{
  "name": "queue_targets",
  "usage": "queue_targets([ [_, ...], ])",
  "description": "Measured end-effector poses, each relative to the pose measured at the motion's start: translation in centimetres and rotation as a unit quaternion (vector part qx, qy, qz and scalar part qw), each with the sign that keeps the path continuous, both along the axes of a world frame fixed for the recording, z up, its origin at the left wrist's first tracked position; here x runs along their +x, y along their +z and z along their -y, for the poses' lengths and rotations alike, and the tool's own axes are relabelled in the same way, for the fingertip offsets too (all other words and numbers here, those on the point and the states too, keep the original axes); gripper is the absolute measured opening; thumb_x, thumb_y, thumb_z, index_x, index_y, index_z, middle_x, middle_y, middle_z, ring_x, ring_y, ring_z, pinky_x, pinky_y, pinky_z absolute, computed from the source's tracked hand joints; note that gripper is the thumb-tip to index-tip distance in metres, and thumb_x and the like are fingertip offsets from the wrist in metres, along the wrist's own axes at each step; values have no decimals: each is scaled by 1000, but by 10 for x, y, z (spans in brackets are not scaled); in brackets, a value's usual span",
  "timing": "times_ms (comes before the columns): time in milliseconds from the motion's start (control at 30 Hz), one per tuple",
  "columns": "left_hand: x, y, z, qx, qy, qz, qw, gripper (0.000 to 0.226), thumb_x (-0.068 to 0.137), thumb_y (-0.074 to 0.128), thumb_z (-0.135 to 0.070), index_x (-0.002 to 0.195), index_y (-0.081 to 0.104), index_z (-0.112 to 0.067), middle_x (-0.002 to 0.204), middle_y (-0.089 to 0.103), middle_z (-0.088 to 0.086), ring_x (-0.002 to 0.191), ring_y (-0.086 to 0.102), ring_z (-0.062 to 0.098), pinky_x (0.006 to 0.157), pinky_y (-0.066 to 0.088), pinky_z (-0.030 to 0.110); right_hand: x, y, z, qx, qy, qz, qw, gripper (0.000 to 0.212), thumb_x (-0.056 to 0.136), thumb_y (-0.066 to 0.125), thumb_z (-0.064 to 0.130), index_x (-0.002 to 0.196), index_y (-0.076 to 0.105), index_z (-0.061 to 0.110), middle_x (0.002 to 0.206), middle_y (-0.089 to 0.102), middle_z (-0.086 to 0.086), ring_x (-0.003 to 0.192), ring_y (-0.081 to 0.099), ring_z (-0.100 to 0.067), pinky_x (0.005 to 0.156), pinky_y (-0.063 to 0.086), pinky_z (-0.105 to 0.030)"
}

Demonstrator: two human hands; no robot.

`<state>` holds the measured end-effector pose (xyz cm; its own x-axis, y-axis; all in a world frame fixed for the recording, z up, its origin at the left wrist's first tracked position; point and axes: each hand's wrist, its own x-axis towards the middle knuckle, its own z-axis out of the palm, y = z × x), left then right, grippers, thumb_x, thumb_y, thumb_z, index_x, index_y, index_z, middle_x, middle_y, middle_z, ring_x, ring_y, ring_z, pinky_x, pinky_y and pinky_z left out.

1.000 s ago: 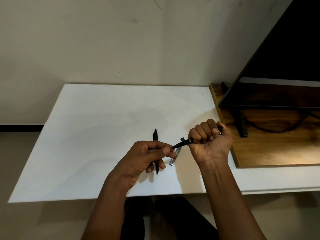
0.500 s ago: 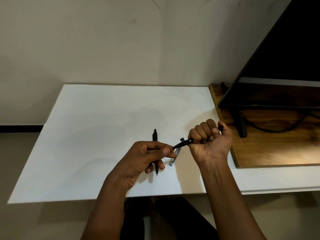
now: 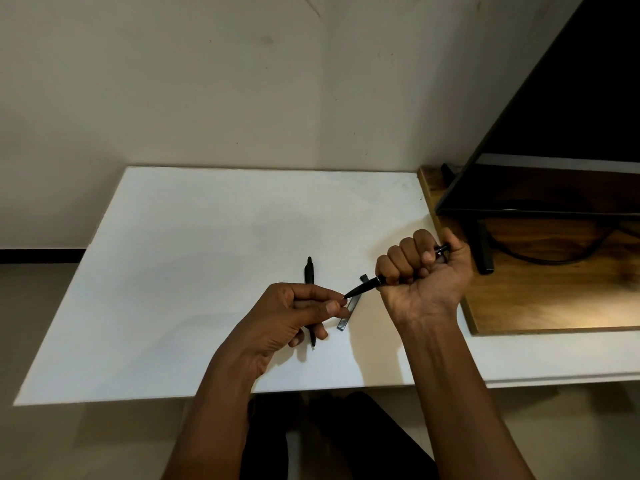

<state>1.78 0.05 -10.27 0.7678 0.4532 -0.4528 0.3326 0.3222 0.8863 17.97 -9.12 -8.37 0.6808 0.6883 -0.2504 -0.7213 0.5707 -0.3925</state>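
My right hand (image 3: 424, 271) grips a black pen (image 3: 362, 289) in a fist above the white table (image 3: 173, 271); the pen's tip sticks out to the left and its rear end shows by my thumb. My left hand (image 3: 294, 313) pinches that tip between thumb and forefinger. A second black pen (image 3: 309, 271) lies on the table, partly under my left hand. A grey pen part (image 3: 349, 311) lies on the table between my hands.
A dark screen (image 3: 554, 133) stands on a wooden board (image 3: 554, 306) at the right, with its black foot (image 3: 483, 251) and a cable (image 3: 554, 258) close to my right hand. A pale wall rises behind the table.
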Motion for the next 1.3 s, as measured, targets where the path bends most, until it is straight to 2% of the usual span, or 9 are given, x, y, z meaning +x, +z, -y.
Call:
queue_targets([
  [167,1,-1,-1,1,2,-1,1000,14,89,69,-17,100,77,-14,95,80,4,54,61,6,42,33,17,-1,3,-2,-18,0,25,1000,38,79,42,32,46,36,16,38,24,5,40,9,-11,44,10,-20],
  [300,1,-1,-1,-1,4,-1,1000,15,88,70,-17,100,77,-13,95,80,5,54,61,6,42,33,17,-1,3,-2,-23,4,26,999,42,82,42,36,46,36,16,38,23,5,40,9,-10,43,10,-21],
  [500,1,-1,-1,1,0,-4,1000,15,88,71,-18,100,77,-13,95,80,4,54,61,6,42,33,17,-1,4,-2,-20,2,36,999,40,80,41,32,44,36,16,38,24,5,40,8,-11,42,11,-20],
  [633,1,0,-1,3,-2,-3,1000,14,88,70,-19,100,77,-14,95,80,4,54,61,6,43,33,18,-1,4,-2,-19,4,36,999,41,80,42,35,45,36,16,37,24,5,33,17,-7,40,14,-19],
  [800,1,0,-1,3,-2,-2,1000,14,88,70,-18,99,77,-14,95,80,3,54,61,6,44,32,20,-1,6,-2,-17,8,31,999,40,80,42,34,45,35,16,38,23,5,40,8,-10,41,12,-20],
  [1300,2,2,-1,1,-2,1,1000,18,84,73,-22,99,76,-12,95,80,5,54,60,7,44,32,19,-1,4,-1,-11,8,17,1000,42,84,40,33,46,36,17,38,24,5,41,7,-11,43,9,-20],
])
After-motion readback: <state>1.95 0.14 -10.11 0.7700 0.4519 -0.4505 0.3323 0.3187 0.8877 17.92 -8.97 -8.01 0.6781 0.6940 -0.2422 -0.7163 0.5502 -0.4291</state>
